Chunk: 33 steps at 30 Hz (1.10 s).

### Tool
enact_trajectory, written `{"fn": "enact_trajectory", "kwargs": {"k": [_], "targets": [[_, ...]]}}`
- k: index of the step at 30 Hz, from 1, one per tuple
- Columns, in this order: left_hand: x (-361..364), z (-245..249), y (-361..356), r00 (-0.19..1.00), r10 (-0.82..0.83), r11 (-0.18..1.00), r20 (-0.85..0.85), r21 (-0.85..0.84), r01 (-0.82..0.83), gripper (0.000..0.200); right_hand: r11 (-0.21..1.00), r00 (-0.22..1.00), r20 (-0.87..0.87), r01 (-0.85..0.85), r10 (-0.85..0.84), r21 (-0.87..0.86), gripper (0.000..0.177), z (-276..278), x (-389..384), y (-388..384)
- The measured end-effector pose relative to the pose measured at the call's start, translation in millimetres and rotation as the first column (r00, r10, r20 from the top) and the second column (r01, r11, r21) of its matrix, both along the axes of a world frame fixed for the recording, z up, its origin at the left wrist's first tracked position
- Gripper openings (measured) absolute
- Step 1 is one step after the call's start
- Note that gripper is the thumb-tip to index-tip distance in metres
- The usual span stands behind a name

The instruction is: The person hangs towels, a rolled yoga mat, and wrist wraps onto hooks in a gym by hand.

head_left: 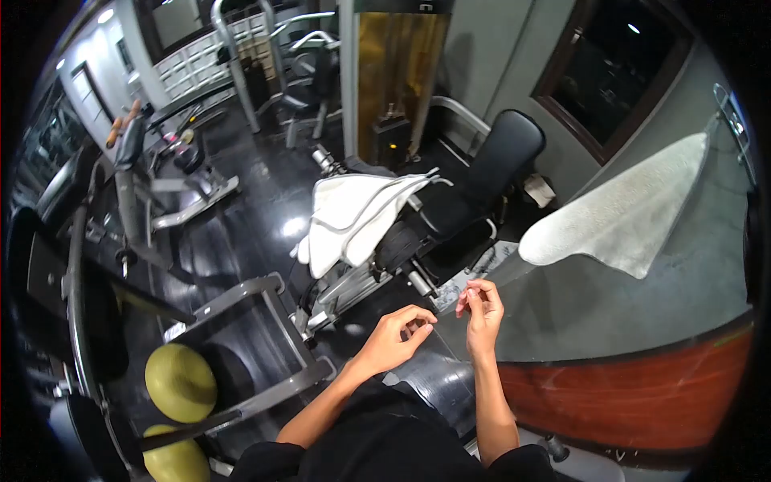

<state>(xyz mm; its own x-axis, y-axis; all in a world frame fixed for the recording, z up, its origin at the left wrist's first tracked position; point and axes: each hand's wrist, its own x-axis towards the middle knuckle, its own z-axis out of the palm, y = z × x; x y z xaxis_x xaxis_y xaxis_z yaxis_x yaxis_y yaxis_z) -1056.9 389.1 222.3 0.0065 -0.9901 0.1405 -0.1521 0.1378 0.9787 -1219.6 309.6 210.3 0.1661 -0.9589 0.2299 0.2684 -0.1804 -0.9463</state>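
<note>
My left hand (397, 339) is raised in front of my body, its fingers curled with a gap between thumb and fingertips and nothing between them. Close on its right, my right hand (483, 312) is upright with bent fingers, thumb near the fingertips; whether anything small is between them cannot be made out. The hands are apart. Beyond them, white towels (361, 217) with grey edging lie draped over a black and metal exercise machine. A white towel (618, 213) hangs on the wall at the right.
A black padded seat (506, 153) stands behind the draped machine. Two yellow-green balls (181, 383) sit by a metal frame (265, 394) at lower left. Weight machines fill the left and back. A reddish wooden panel (634, 394) runs along the lower right.
</note>
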Motion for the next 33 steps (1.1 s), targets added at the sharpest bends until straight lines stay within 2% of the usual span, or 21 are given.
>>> {"fn": "enact_trajectory", "kwargs": {"k": [3,6,9,11,12,13,17,18,21,28,33], "targets": [[4,-6,22,0.998,0.057,0.996,0.02,0.069,-0.058,0.015,0.996,0.998,0.02,-0.066,0.065,0.051,0.011,-12,9,4],[10,-20,45,0.987,0.149,0.98,-0.053,0.141,-0.14,0.016,0.986,0.989,0.032,-0.147,0.145,0.077,0.011,-16,23,11],[24,-36,65,0.93,0.287,0.952,-0.231,0.179,-0.249,0.016,0.973,0.976,0.014,-0.217,0.217,0.075,0.012,-18,36,16],[39,-45,78,0.86,0.415,0.908,-0.296,0.184,-0.375,0.015,0.963,0.964,0.032,-0.265,0.264,0.05,0.012,-23,45,16],[48,-48,83,0.822,0.493,0.869,-0.286,0.109,-0.483,0.015,0.959,0.962,0.037,-0.274,0.272,0.072,0.013,-23,50,17],[55,-46,89,0.74,0.585,0.806,-0.331,0.138,-0.576,0.014,0.955,0.959,0.04,-0.283,0.28,0.093,0.013,-23,56,17],[95,-51,107,0.517,0.712,0.627,-0.475,0.1,-0.772,0.015,0.936,0.94,0.066,-0.339,0.334,0.095,0.014,-29,80,11],[103,-50,111,0.478,0.752,0.579,-0.454,0.108,-0.808,0.014,0.934,0.94,0.06,-0.34,0.335,0.107,0.015,-29,87,10],[130,-59,117,0.461,0.715,0.559,-0.525,0.036,-0.828,0.016,0.928,0.939,0.051,-0.345,0.341,0.14,0.018,-27,107,6],[187,-62,102,0.391,0.752,0.521,-0.53,0.116,-0.845,0.015,0.903,0.919,0.031,-0.392,0.393,0.177,0.021,-39,166,-16],[237,-61,88,0.402,0.766,0.515,-0.501,0.104,-0.851,0.014,0.88,0.9,0.015,-0.429,0.435,0.204,0.022,-48,222,-28]]}}
